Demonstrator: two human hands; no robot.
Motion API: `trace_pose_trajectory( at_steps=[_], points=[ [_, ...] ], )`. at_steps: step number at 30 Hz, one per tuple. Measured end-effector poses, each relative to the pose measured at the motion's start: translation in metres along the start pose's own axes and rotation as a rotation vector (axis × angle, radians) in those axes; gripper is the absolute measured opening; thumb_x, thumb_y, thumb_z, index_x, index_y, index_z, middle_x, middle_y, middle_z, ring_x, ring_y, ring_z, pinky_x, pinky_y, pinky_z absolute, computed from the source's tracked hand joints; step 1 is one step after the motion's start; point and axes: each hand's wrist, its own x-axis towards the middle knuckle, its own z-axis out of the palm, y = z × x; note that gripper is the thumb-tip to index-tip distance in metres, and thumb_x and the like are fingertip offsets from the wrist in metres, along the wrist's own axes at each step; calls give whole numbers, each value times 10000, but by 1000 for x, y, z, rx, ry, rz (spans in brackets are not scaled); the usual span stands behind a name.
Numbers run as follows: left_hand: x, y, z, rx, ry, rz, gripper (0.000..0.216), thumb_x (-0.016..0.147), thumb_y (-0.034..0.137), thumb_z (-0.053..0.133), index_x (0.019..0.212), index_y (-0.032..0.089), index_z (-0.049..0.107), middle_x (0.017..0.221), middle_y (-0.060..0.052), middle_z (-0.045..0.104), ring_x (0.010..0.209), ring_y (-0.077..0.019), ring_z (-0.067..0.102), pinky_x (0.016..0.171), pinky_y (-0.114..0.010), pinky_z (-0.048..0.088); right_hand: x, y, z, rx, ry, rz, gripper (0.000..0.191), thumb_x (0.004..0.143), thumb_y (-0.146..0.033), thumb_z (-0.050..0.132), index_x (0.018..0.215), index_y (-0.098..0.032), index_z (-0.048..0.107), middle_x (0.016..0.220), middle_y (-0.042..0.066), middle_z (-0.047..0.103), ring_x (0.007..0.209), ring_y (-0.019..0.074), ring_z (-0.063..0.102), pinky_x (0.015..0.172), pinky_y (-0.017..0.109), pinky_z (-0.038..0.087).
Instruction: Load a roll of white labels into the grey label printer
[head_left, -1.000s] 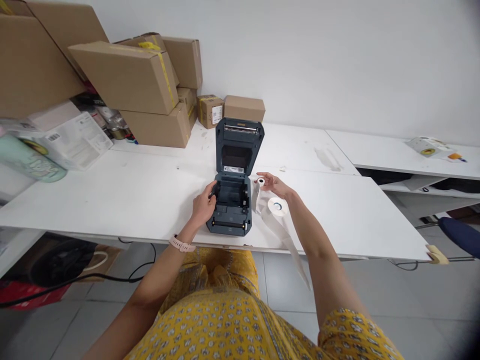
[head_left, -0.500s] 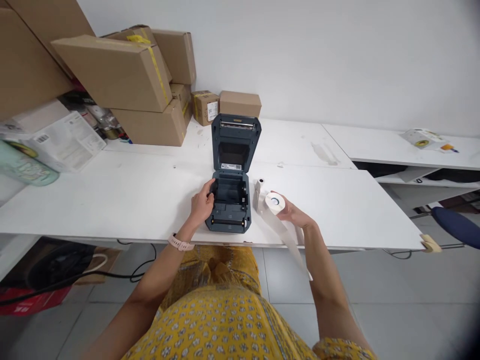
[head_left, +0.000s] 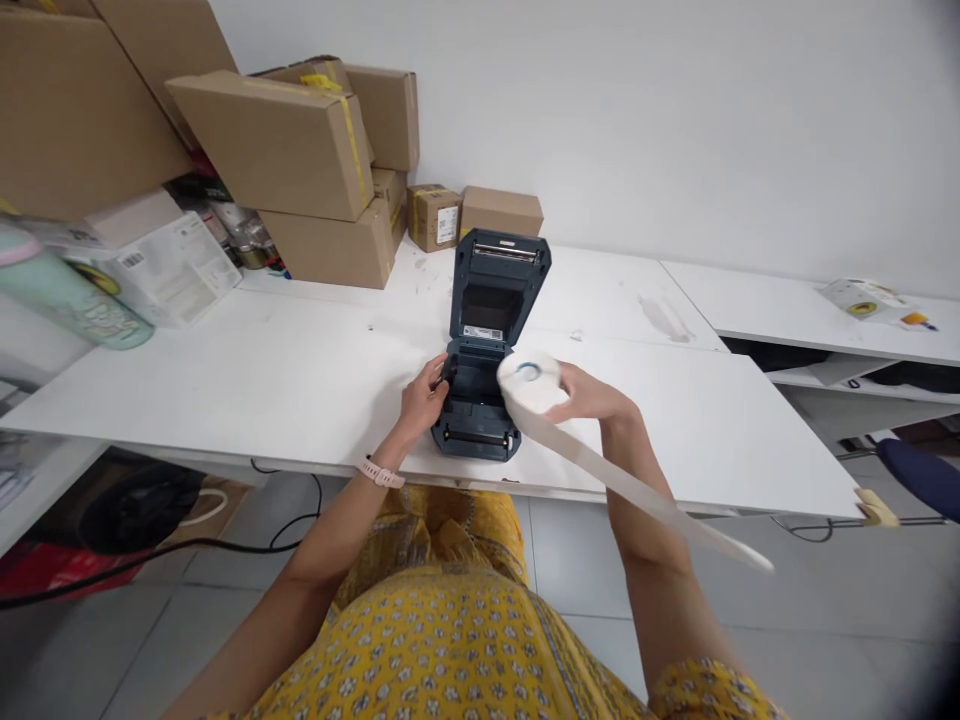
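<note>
A dark label printer (head_left: 478,418) stands on the white table with its lid (head_left: 499,285) raised. My left hand (head_left: 425,398) grips its left inner edge, thumb and fingers at the black roll holder there. In my right hand (head_left: 592,392) is a white label roll (head_left: 538,392), held up over the printer's right side. Its loose strip (head_left: 637,480) trails right across my forearm and past the table's front edge. The roll hides part of the printer's right interior.
Cardboard boxes (head_left: 277,150) are stacked at the back left, with two smaller boxes (head_left: 501,210) behind the printer. A mint-green bottle (head_left: 82,295) lies at the far left. Another small carton (head_left: 862,300) rests on the right-hand table. Cables (head_left: 300,515) hang below the front edge.
My right hand has lifted the label roll and brought it left over the printer, its strip swinging out to the right. My left hand stays at the printer's left side. The view has shifted slightly.
</note>
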Motion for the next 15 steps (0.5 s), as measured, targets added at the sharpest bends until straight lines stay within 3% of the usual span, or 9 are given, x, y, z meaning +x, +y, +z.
trace_pose_trajectory(
  at_steps=[3, 6, 11, 15],
  points=[
    [0, 0, -1, 25, -6, 9, 567, 899, 185, 486, 1462, 252, 481, 1366, -56, 675, 1328, -219, 592, 1115, -409, 460, 47, -30, -7, -284, -163, 150, 727, 642, -470, 835, 1290, -228, 610, 1256, 78, 692, 1102, 322, 649, 934, 422, 525],
    [0, 0, -1, 55, -2, 8, 577, 900, 168, 474, 1468, 271, 472, 1363, -37, 677, 1314, -215, 604, 1101, -404, 475, 81, -39, -3, -538, -266, 271, 635, 666, -484, 796, 1228, -229, 643, 1197, 85, 711, 1073, 347, 644, 906, 439, 506],
    [-2, 6, -1, 109, 5, -2, 574, 908, 178, 466, 1473, 276, 471, 1367, -40, 674, 1302, -231, 612, 1088, -408, 480, 103, -19, 9, -707, -320, 292, 686, 699, -555, 749, 1284, -223, 621, 1279, 107, 686, 1208, 413, 559, 1046, 510, 397],
    [-4, 11, -3, 136, 6, -24, 559, 919, 198, 465, 1475, 248, 478, 1364, -70, 674, 1295, -248, 617, 1080, -412, 482, 101, -2, 20, -699, -325, 331, 754, 733, -578, 719, 1365, -197, 565, 1339, 131, 658, 1270, 412, 530, 1114, 533, 322]
  ],
)
